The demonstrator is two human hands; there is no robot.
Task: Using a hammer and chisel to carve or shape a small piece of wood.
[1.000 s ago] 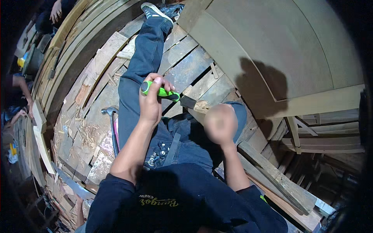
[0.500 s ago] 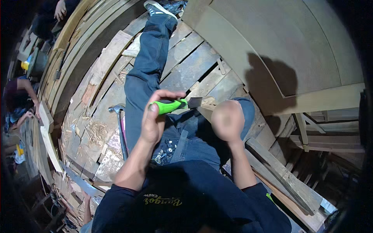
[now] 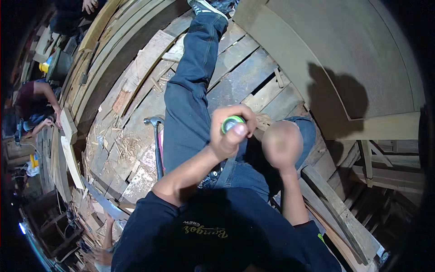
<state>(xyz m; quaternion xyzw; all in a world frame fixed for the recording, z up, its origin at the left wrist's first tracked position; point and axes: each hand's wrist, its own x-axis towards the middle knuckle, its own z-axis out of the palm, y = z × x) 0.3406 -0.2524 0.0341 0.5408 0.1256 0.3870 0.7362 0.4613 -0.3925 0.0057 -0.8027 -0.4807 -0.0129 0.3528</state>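
My left hand (image 3: 229, 136) is closed around a tool with a green handle (image 3: 232, 123). The handle's round end points up at the camera and the blade is hidden below my fist. My right hand (image 3: 282, 144) is beside it, just to the right over my right knee. It is blurred by motion, its fingers look curled, and I cannot make out anything in it. I am sitting on rough wooden planks (image 3: 240, 79) with my left leg in blue jeans (image 3: 190, 86) stretched forward.
A claw hammer (image 3: 156, 145) lies on the planks left of my thigh, among wood chips (image 3: 129, 147). A large curved wooden panel (image 3: 353, 59) rises at the right. Another person in a dark red shirt (image 3: 34, 97) works at the far left. Someone's hand (image 3: 88, 5) shows at the top.
My left hand has swung the green-handled tool from lying sideways to standing end-on toward the camera. My right hand has shifted slightly and stays blurred.
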